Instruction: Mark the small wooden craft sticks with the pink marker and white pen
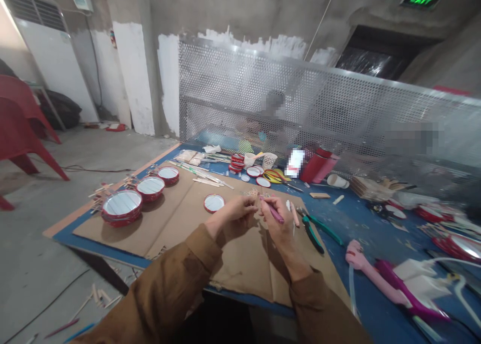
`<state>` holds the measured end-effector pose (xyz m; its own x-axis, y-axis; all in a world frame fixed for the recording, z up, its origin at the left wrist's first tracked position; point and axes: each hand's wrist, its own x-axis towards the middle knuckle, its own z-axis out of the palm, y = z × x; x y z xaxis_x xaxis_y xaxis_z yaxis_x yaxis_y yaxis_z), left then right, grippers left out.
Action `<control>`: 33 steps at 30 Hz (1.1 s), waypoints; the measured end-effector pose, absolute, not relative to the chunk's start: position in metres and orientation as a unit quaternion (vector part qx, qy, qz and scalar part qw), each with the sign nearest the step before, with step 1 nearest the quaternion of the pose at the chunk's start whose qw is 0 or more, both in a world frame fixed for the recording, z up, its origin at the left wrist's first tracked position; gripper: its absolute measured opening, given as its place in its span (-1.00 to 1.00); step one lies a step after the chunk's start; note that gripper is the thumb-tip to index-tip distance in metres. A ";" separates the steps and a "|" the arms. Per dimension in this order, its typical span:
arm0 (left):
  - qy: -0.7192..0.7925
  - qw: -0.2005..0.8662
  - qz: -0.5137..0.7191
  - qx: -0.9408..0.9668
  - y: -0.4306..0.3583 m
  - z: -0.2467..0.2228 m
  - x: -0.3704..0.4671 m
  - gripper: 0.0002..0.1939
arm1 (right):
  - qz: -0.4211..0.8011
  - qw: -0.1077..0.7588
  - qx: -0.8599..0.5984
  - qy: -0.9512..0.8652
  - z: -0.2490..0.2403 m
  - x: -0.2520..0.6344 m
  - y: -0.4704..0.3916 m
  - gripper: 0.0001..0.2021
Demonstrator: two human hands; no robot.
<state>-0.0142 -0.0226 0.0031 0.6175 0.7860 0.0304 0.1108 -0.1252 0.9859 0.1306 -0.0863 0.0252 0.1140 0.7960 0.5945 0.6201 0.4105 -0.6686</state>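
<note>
My right hand (280, 229) is closed around a slim purple pen-shaped tool (277, 215), whose tip points toward my left hand. My left hand (238, 215) has its fingers pinched together close to that tip; whatever is between them is too small to make out. Both hands are over a sheet of brown cardboard (240, 279). Just left of my left hand lies a red-rimmed round lid (214, 203), white side up. Small wooden bits (252, 193) are scattered beyond my fingers. Green-handled pliers (313, 234) rest to the right of my right hand.
At the left stand several red-rimmed round pieces (122, 206) with sticks attached. A pink and purple glue gun (406, 296) lies at the right. Behind are a phone (295, 162), a red bottle (315, 164), paper cups and a perforated metal screen (233, 93), with people beyond.
</note>
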 end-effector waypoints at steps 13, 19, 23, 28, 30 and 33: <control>0.330 0.567 0.276 0.702 -0.020 0.000 -0.014 -0.82 | 0.081 0.535 -0.531 -0.652 0.025 0.130 -0.087 -0.72; 0.327 0.565 0.289 0.700 -0.018 -0.002 -0.014 -0.75 | 0.089 0.530 -0.537 -0.650 0.024 0.131 -0.086 -0.73; 0.341 0.568 0.270 0.698 -0.019 0.000 -0.013 -0.82 | 0.082 0.550 -0.533 -0.638 0.025 0.131 -0.086 -0.73; 0.333 0.571 0.275 0.698 -0.020 0.002 -0.015 -0.81 | 0.035 0.526 -0.531 -0.663 0.026 0.130 -0.086 -0.73; 0.330 0.577 0.277 0.694 -0.021 0.002 -0.015 -0.77 | 0.027 0.521 -0.531 -0.668 0.026 0.130 -0.086 -0.73; 0.326 0.586 0.276 0.689 -0.021 0.003 -0.014 -0.77 | 0.026 0.506 -0.533 -0.678 0.027 0.130 -0.088 -0.74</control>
<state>-0.0142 -0.0211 0.0030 0.6351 0.7724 -0.0006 0.1247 -0.1017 0.9870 0.1295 -0.0875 0.0275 0.0796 0.7482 0.6587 0.6958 0.4315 -0.5742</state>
